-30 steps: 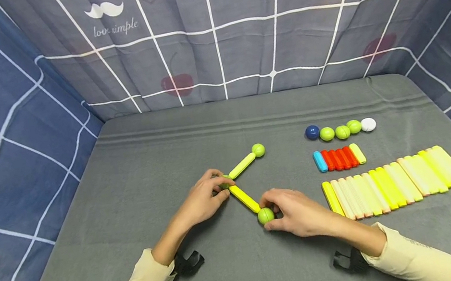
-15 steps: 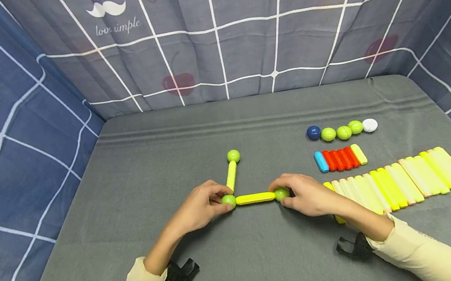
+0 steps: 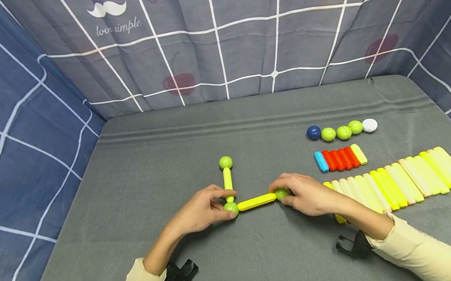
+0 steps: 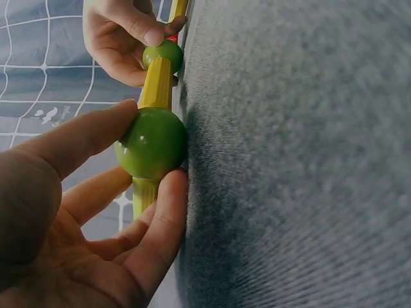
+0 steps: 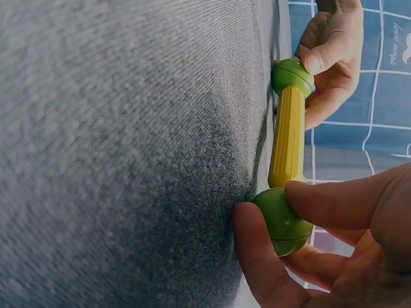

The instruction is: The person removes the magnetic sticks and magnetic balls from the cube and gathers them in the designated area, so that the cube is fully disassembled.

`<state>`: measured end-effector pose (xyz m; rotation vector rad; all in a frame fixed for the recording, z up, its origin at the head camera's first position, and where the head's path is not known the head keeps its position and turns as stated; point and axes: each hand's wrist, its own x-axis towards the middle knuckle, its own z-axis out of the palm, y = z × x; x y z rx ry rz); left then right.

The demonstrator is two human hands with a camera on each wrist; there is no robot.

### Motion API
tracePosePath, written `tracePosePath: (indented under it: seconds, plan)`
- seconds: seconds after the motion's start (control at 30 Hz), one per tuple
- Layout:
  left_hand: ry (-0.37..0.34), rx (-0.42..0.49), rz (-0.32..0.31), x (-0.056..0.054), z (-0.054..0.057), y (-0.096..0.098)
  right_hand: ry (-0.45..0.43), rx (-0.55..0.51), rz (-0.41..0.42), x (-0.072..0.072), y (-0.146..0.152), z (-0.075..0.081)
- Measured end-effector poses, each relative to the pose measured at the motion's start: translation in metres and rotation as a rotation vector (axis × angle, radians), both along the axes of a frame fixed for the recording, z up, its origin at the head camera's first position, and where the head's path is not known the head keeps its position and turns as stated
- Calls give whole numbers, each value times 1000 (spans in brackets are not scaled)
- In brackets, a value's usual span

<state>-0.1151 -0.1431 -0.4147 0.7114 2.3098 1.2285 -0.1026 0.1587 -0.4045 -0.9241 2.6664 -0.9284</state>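
Two yellow rods and three green balls form an L on the cloth in the head view. My left hand [image 3: 204,208] pinches the green corner ball [image 4: 153,144] between thumb and fingers. From that ball a pale yellow rod [image 3: 227,179] runs away from me to a far green ball [image 3: 226,162], which no hand touches. A brighter yellow rod [image 3: 256,202] reaches right from the corner to another green ball [image 5: 280,220]. Thumb and fingers of my right hand [image 3: 310,194] pinch that right-end ball, hiding part of it in the head view.
On the right lie a row of balls, with a blue ball [image 3: 314,132], several green ones and a white ball [image 3: 369,125]. Nearer are short red rods [image 3: 339,159] beside a blue rod [image 3: 321,161]. A long row of yellow rods [image 3: 394,185] lies close to my right forearm.
The joined pieces have turned counterclockwise, so the far ball swung left and the right-end ball moved right and away from me. Both hands keep their grips; the corner came nearer to me.
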Motion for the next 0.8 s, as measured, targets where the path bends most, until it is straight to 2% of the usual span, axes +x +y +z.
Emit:
tracePosePath:
  seconds: [0.13, 0.4, 0.8]
  plan:
    - [-13, 7, 18, 0, -1, 0, -13, -10, 9, 0, 1, 1]
    - [-25, 28, 43, 0, -2, 0, -107, -40, -8, -1, 1, 3]
    - [-35, 38, 62, -1, -3, 1, -75, -27, -45, -2, 5, 2]
